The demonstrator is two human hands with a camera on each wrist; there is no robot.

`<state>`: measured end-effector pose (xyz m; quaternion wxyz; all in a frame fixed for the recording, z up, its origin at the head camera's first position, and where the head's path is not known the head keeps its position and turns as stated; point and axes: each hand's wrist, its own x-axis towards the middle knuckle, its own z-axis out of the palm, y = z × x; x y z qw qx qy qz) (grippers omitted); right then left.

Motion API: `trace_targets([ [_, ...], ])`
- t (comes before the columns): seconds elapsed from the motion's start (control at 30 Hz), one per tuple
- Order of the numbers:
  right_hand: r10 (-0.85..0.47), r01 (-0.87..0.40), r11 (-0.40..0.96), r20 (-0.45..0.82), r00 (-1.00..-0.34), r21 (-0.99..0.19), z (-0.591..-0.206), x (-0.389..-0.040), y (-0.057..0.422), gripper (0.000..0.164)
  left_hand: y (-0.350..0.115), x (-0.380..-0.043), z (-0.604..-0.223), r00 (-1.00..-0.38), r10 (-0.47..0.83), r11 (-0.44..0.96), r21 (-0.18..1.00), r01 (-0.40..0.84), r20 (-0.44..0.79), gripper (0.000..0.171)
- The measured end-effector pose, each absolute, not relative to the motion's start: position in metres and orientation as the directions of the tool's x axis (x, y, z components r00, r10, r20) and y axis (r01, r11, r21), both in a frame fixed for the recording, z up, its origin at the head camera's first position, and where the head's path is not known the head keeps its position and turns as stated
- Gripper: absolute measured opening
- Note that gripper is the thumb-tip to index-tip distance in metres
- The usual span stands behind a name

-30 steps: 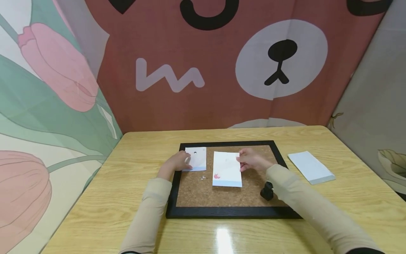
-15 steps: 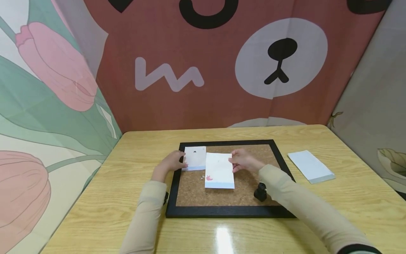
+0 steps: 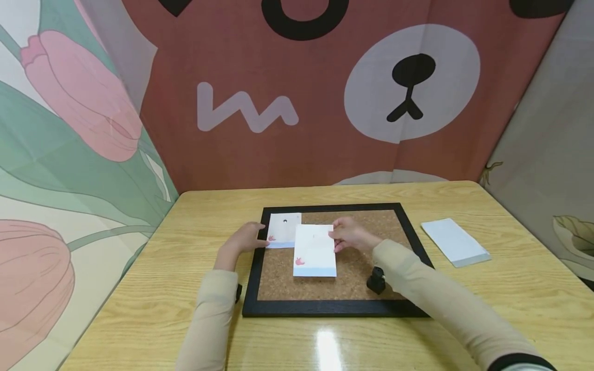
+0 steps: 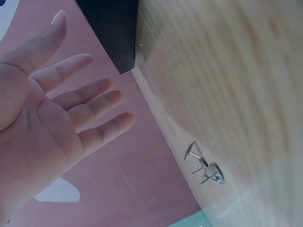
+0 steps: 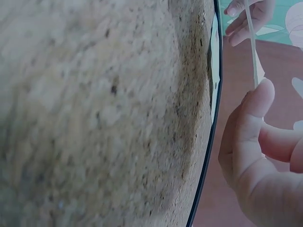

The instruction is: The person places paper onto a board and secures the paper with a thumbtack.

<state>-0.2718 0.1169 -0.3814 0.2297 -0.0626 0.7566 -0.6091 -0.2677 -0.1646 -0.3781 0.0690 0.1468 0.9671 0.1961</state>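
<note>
Card [image 3: 314,250]: white, pale-blue bottom band, pink motif at lower left | over board [image 3: 297,288], left of centre | my right hand [image 3: 351,235] pinches card's right edge | my left hand [image 3: 242,241] spread wide, at board's left edge

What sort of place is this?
Possibly a makeshift indoor tabletop workspace: a wooden table bears a framed corkboard, and what looks like a cartoon-printed cloth backdrop hangs behind it.
</note>
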Motion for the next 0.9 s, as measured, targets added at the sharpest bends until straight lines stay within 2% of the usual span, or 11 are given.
trace_targets([
  [0.17,-0.376,0.167,0.271,-0.264,-0.888,-0.948,-0.380,-0.269,0.110,0.005,-0.168,-0.266,-0.379,-0.956,0.279,0.879,0.425,0.217,-0.089,0.052],
  [0.8,-0.370,0.191,0.272,-0.285,-0.884,-0.943,-0.380,-0.265,0.087,0.004,-0.171,-0.253,-0.376,-0.959,0.269,0.888,0.410,0.209,-0.093,0.051],
  [0.9,-0.377,0.191,0.275,-0.289,-0.880,-0.942,-0.379,-0.264,0.083,0.009,-0.170,-0.251,-0.375,-0.959,0.266,0.886,0.416,0.203,-0.099,0.052],
])
